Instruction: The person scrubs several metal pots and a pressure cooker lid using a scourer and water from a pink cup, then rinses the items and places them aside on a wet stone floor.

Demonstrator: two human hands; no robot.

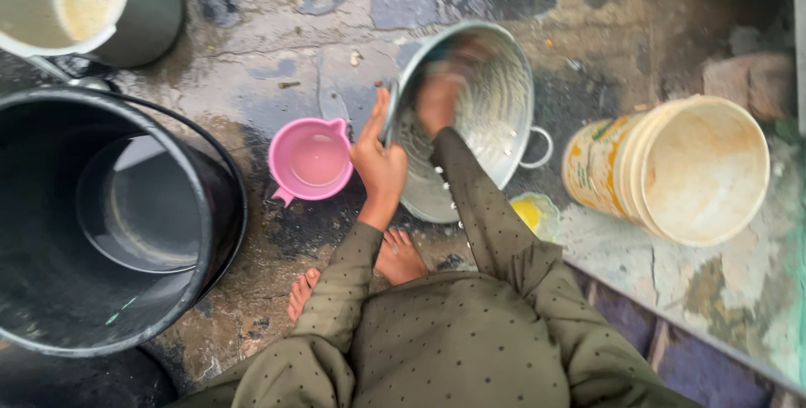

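The person held a metal colander point(491, 114) tilted on its side on the wet floor point(285, 30), near the middle of the view. The left hand point(379, 160) was closed on the rim at the 9 o'clock side of the colander, its grip around the edge. The right hand point(441, 97) was inside the bowl and blurred, so its grip could not be told. A pink mug point(311, 160) stood just beside the left hand at 9 o'clock. A large black bucket point(50, 290) with water was cut off at the left edge. A cream bucket point(697, 169) lay on its side at 3 o'clock. A yellow thing point(529, 211) was partly hidden behind the right sleeve.
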